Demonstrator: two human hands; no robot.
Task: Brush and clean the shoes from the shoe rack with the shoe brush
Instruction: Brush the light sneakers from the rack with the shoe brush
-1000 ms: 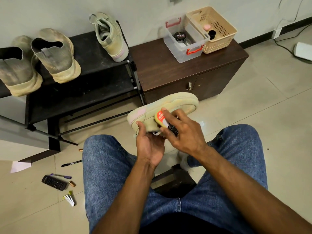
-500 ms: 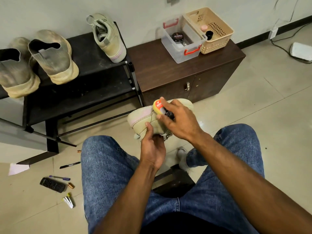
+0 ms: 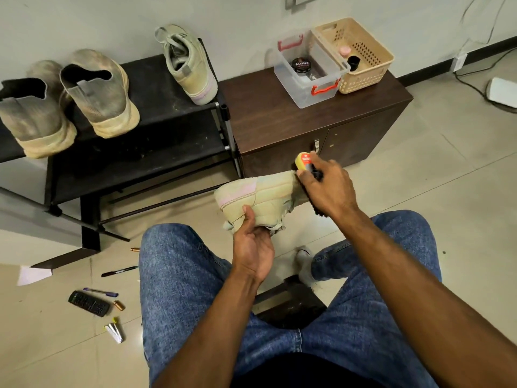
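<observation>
A pale beige sneaker (image 3: 260, 196) lies on its side above my knees, heel to the left. My left hand (image 3: 253, 243) grips it from below at the collar, thumb on its side. My right hand (image 3: 326, 189) holds the shoe brush (image 3: 305, 163), yellow-backed with an orange label and dark bristles, against the toe end of the sneaker. Its toe is hidden behind that hand. On the black shoe rack (image 3: 167, 127) stand its matching sneaker (image 3: 188, 67) and two dusty grey slip-on shoes (image 3: 98, 93), (image 3: 33, 119).
A dark wooden cabinet (image 3: 279, 119) beside the rack carries a clear box (image 3: 307, 68) with a polish tin and a beige basket (image 3: 361, 51). Pens, a remote (image 3: 89, 303) and small bits lie on the tiled floor at left. A white device with cable sits far right.
My right hand has swept the brush along the sneaker toward its toe, up and to the right. The sneaker has turned so its side now faces me instead of its sole.
</observation>
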